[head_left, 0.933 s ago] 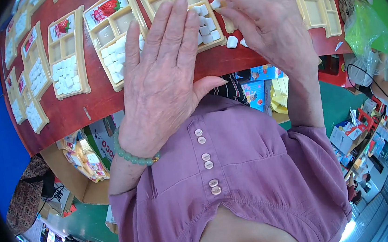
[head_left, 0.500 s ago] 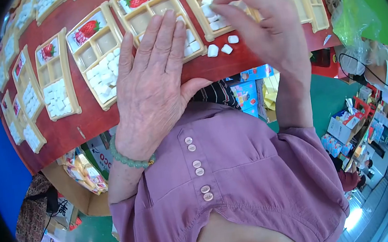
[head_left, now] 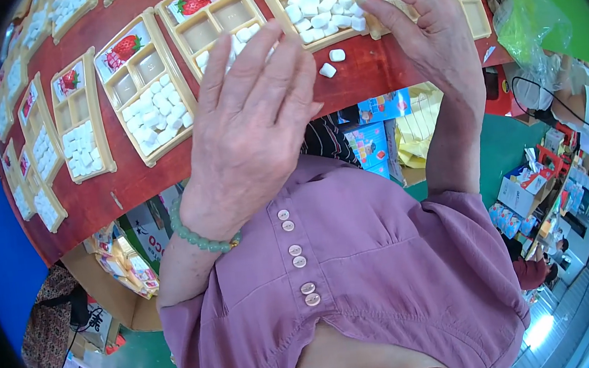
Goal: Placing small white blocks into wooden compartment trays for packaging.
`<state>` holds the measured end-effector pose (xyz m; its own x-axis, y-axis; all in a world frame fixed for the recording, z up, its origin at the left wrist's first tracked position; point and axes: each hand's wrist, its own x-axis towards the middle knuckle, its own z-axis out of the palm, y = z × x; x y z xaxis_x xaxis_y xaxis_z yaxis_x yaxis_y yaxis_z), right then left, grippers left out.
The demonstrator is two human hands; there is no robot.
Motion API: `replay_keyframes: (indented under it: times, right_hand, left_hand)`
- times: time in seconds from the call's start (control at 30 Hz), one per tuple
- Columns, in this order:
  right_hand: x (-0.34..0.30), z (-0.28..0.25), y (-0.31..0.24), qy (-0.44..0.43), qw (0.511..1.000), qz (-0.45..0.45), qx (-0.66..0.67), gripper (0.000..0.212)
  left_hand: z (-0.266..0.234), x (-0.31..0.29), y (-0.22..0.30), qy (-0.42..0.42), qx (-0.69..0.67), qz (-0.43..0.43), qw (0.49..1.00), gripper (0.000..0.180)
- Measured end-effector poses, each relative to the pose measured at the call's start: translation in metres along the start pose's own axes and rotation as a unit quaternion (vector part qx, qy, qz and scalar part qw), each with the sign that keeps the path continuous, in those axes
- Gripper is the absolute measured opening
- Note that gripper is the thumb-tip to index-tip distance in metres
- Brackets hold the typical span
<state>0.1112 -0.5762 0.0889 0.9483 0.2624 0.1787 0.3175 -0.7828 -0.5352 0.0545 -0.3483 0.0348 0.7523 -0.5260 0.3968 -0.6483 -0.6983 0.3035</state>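
My left hand [head_left: 246,121], with a green bead bracelet [head_left: 204,241] at the wrist, is open over the front of a cream compartment tray [head_left: 189,48]. Its stretched fingers hide part of the small white pillow-shaped pieces there. My right hand [head_left: 425,29] is closed in a pinch at the right edge of another tray [head_left: 325,45], beside its heap of white pieces [head_left: 321,15]. Whether a piece is between the fingertips cannot be made out. Two loose white pieces, one of them a rounded block [head_left: 337,55], lie on the red table in front of that tray.
More cream trays [head_left: 112,141] with strawberry pictures and white pieces line the red table [head_left: 146,187]. A clear plastic bag [head_left: 531,23] hangs at the right. Below stand a cardboard box [head_left: 136,309] of packets and blue boxes [head_left: 369,145]. Other people work at the far right.
My left hand has lifted, with its fingers now more bent. My right hand has moved slightly right, uncovering the heap. Loose pieces on the table have dropped from three to two.
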Motion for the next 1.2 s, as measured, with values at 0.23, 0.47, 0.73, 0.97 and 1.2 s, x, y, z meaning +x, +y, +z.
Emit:
replay_keyframes:
  times: [0.23, 0.47, 0.73, 0.97, 1.2]
  right_hand:
    - [0.014, 0.010, 0.008, 0.026, 0.996, -0.069, -0.040, 0.008]
    - [0.012, 0.016, 0.003, 0.037, 0.991, -0.110, -0.063, 0.012]
    - [-0.033, 0.021, 0.013, 0.014, 0.999, -0.035, -0.022, 0.023]
    - [-0.045, 0.018, 0.021, 0.062, 0.995, -0.033, -0.070, 0.025]
    - [-0.042, 0.022, 0.021, 0.035, 0.986, -0.054, -0.154, 0.015]
  left_hand:
    - [0.014, 0.011, 0.006, 0.016, 0.009, 0.030, 0.999, 0.035]
    - [0.015, 0.016, 0.005, 0.028, 0.016, 0.029, 0.999, 0.030]
    - [0.018, 0.016, 0.002, 0.027, 0.022, 0.060, 0.998, 0.028]
    - [0.022, 0.023, 0.008, 0.012, 0.027, 0.083, 0.996, 0.034]
    - [0.020, 0.031, 0.015, -0.022, 0.072, 0.084, 0.994, 0.022]
